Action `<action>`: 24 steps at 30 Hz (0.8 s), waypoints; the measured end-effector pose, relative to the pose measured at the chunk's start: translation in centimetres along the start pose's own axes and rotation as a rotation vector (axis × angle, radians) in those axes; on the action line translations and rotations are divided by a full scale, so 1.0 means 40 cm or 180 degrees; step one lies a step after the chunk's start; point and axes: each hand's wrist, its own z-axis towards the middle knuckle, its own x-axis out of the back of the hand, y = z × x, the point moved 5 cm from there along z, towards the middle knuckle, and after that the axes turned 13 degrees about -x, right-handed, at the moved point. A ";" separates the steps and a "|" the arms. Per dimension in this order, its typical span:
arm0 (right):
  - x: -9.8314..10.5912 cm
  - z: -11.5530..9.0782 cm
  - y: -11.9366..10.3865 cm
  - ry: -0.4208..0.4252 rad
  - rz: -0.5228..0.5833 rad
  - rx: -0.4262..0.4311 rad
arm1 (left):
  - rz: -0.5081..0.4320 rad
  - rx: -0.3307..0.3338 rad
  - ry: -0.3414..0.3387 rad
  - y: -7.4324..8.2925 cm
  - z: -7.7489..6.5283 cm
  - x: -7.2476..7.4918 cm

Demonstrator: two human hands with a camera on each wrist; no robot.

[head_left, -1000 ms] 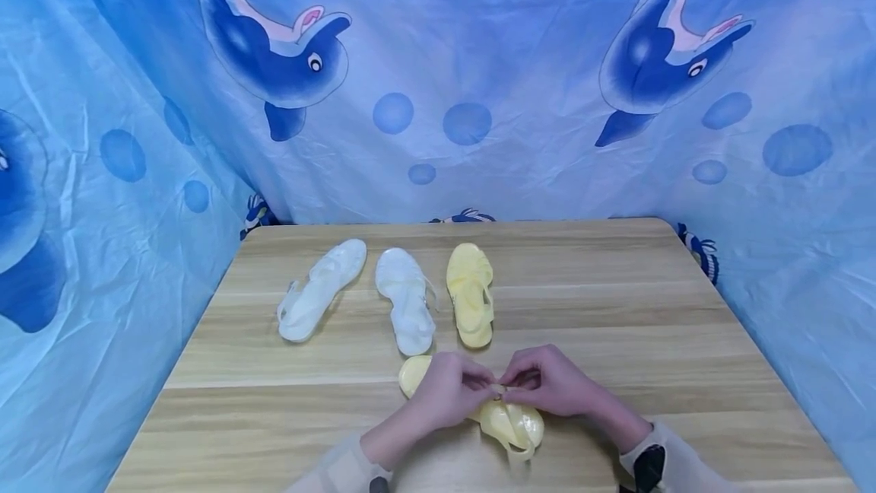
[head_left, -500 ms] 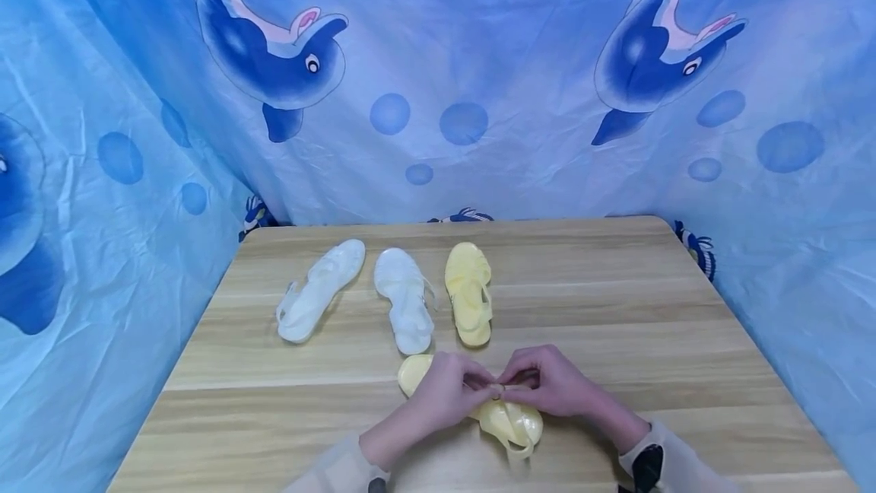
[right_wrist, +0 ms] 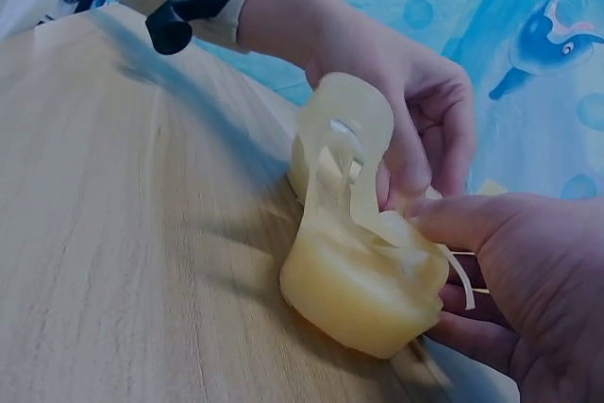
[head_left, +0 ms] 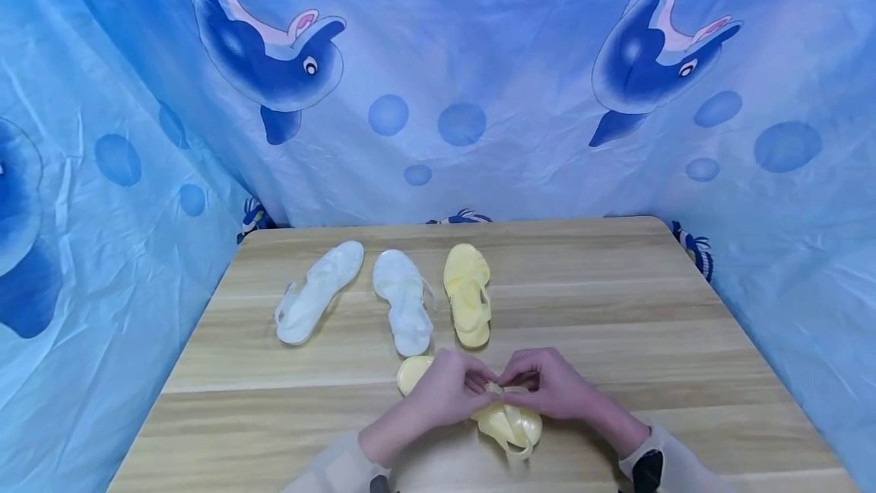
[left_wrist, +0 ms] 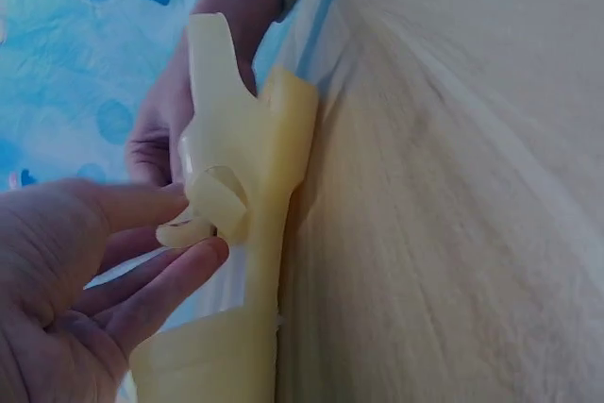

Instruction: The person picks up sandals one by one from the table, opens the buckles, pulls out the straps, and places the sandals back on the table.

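Observation:
A pale yellow sandal (head_left: pixel 512 424) lies on the table under both hands, its toe end pointing up and left in the head view. With thumb and fingers, my left hand (head_left: pixel 448 390) pinches the end of its strap (left_wrist: pixel 219 203), which curls up beside the thumb in the left wrist view. My right hand (head_left: pixel 553 385) grips the strap area from the heel side, thumb on top in the right wrist view. Fingers partly hide where the strap is fastened. Beyond the hands lies a second yellow sandal (head_left: pixel 468 295), its strap standing out to the right.
Two white sandals, one slanted (head_left: pixel 318 294) and one nearly straight (head_left: pixel 404 303), lie left of the far yellow one. All rest on a wood-grain table (head_left: pixel 602 280). A blue dolphin-print curtain (head_left: pixel 424 36) hangs behind and along the sides.
Both hands keep nearly the same place on the sandal. A short strap end now sticks up between the fingertips, and the left fingers have shifted slightly.

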 end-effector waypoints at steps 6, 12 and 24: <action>-0.003 -0.002 -0.004 -0.0029 0.0020 0.0023 | 0.0107 -0.0100 0.0076 0.000 -0.004 0.000; -0.009 -0.003 -0.005 -0.0033 0.0080 0.0065 | -0.0200 0.0080 0.0302 -0.016 -0.023 0.003; -0.017 -0.007 -0.004 0.0138 -0.0009 0.0068 | -0.0277 0.0246 0.0247 -0.018 -0.016 0.005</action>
